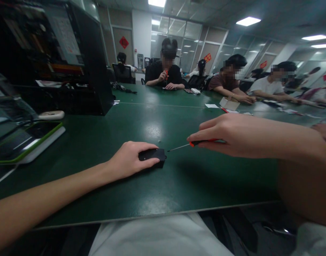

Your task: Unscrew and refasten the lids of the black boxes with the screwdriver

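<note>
A small black rectangular box (pixel 159 155) with a little tab at its right end rests on the green table. My left hand (pixel 131 158) grips it from the left, fingers along the far side and thumb along the near side. To the right, my right hand (pixel 218 137) is closed around the red and black handle of a screwdriver (pixel 180 147). Its thin metal shaft points left, and the tip is just short of the box's tabbed end, seemingly not touching it. The palm side of my right hand is hidden.
An open computer case (pixel 90 60) stands at the back left of the green table (pixel 120 199). Nearer on the left lie a green-edged phone or tablet (pixel 32 140) and a pale rounded object (pixel 51 115). Several people sit across the table, near a small cardboard box (pixel 229 103) and papers.
</note>
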### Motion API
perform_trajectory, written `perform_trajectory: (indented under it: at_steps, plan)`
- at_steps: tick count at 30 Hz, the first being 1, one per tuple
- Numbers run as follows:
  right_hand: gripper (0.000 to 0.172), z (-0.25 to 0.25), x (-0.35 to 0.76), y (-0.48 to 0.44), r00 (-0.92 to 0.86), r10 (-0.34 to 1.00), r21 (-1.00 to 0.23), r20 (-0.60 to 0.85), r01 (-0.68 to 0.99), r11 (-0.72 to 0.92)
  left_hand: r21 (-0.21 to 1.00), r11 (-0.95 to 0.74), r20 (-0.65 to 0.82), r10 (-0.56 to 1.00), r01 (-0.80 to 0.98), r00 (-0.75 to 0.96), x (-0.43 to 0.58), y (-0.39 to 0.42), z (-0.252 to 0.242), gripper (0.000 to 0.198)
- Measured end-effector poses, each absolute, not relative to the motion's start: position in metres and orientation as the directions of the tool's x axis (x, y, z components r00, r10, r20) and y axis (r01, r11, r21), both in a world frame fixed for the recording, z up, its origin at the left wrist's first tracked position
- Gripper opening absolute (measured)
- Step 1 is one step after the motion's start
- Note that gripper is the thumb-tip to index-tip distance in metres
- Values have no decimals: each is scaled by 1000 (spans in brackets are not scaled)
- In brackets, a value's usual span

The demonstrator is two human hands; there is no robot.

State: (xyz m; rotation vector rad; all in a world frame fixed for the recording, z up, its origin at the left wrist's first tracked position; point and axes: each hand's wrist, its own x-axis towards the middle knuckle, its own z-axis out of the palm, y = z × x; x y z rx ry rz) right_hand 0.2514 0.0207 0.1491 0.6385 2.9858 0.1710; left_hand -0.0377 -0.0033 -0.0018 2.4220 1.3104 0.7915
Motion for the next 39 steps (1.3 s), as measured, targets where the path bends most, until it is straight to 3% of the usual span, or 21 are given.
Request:
perform_trajectory:
  at_steps: [9,39]
  plan:
    - [31,140,246,29,-899,418,50,-127,415,908,461,-563,334,826,686,453,-38,-2,-2,45]
    - [32,133,256,34,-922,381,-66,-68,385,920,465,-578,339,816,671,468,-37,-2,-2,42]
